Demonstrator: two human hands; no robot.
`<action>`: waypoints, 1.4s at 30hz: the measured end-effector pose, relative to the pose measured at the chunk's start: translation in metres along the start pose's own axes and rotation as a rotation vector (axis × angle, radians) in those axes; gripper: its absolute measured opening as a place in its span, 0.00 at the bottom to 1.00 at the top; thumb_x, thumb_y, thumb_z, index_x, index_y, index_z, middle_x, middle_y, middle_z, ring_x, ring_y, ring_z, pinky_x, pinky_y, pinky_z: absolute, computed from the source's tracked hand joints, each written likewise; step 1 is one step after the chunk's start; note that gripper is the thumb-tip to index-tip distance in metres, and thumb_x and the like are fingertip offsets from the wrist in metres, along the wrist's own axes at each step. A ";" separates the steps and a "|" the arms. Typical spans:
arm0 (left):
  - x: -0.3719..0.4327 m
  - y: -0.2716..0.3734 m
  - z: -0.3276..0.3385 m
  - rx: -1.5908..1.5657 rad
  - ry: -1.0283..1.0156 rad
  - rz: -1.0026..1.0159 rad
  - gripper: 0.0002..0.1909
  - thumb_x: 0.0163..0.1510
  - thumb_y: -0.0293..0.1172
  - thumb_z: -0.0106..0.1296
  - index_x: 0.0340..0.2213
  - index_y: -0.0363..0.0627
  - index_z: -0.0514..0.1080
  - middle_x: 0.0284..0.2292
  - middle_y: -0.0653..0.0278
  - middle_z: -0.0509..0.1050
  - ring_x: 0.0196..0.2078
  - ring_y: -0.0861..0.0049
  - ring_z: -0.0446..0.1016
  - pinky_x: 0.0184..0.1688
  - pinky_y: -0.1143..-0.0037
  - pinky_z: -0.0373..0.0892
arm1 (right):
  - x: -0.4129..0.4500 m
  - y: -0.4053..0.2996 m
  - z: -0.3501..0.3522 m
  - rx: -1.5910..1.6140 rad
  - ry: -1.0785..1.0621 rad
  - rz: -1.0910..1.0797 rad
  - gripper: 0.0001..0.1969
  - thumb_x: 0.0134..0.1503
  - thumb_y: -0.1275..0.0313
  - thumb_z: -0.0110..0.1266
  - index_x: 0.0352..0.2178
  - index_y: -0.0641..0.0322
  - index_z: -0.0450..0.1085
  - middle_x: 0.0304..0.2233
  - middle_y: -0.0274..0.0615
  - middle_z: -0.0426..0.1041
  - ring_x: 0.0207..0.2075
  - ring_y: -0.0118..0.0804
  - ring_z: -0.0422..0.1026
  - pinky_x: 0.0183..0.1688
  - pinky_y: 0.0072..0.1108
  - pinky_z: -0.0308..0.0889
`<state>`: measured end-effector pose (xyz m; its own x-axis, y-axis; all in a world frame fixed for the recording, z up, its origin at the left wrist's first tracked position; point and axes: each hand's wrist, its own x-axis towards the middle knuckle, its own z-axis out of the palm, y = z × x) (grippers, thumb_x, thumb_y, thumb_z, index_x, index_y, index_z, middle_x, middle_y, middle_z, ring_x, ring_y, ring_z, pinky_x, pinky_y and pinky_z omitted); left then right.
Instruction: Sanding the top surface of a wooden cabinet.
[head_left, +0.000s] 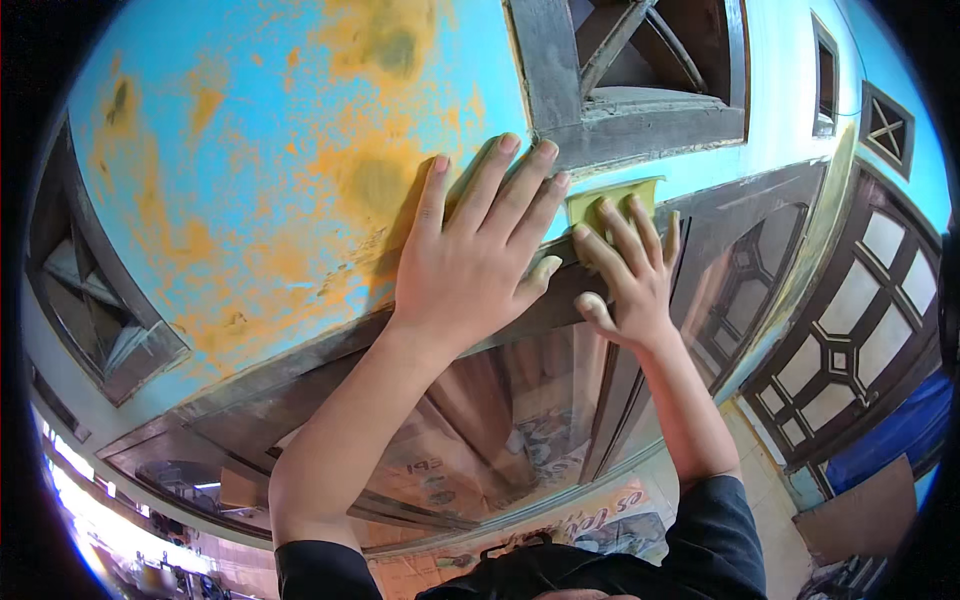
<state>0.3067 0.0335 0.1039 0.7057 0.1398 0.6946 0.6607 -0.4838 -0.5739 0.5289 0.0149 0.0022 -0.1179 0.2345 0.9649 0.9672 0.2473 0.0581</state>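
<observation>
My left hand (476, 247) lies with its fingers spread against the wall (262, 150), whose blue paint shows orange-brown patches; nothing is in it. To its right, my right hand (630, 270) presses its fingertips on a yellow-green sheet (619, 196), perhaps sandpaper. This sheet lies against the narrow blue wall strip between the grey wooden vent frame (555, 82) above and the dark wooden window frame (570, 262) below. The far edge of the sheet curls away from the wall. My right thumb is apart from the sheet.
Below my hands are glass panes (480, 412) in dark frames. A panelled door (847, 322) stands on the right, with a blue sheet (892, 435) and a cardboard piece (859, 510) near it. Another framed vent (97, 300) is at the left. A printed banner (420, 574) lies below.
</observation>
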 end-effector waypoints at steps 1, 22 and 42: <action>-0.003 -0.004 -0.005 0.001 -0.001 -0.007 0.37 0.52 0.56 0.52 0.62 0.62 0.60 0.66 0.73 0.54 0.69 0.73 0.49 0.67 0.50 0.44 | 0.002 0.000 -0.005 -0.076 -0.055 -0.080 0.28 0.59 0.47 0.43 0.58 0.43 0.65 0.63 0.43 0.61 0.67 0.51 0.52 0.67 0.51 0.31; -0.094 -0.155 -0.071 0.355 0.220 -0.275 0.33 0.58 0.56 0.44 0.62 0.63 0.61 0.66 0.64 0.54 0.68 0.57 0.50 0.65 0.48 0.45 | 0.034 -0.072 0.005 0.034 -0.109 -0.329 0.27 0.55 0.42 0.49 0.56 0.27 0.67 0.63 0.27 0.61 0.66 0.43 0.55 0.65 0.60 0.31; -0.089 -0.155 -0.076 0.264 0.265 -0.375 0.38 0.53 0.53 0.52 0.63 0.58 0.58 0.67 0.66 0.51 0.69 0.63 0.48 0.66 0.50 0.47 | 0.260 -0.126 -0.034 0.162 0.091 -0.178 0.32 0.60 0.62 0.46 0.65 0.51 0.52 0.68 0.46 0.47 0.70 0.53 0.42 0.69 0.43 0.43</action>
<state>0.1218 0.0305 0.1644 0.3424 0.0217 0.9393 0.9214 -0.2032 -0.3312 0.3837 0.0131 0.2545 -0.2558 0.0903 0.9625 0.8834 0.4263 0.1947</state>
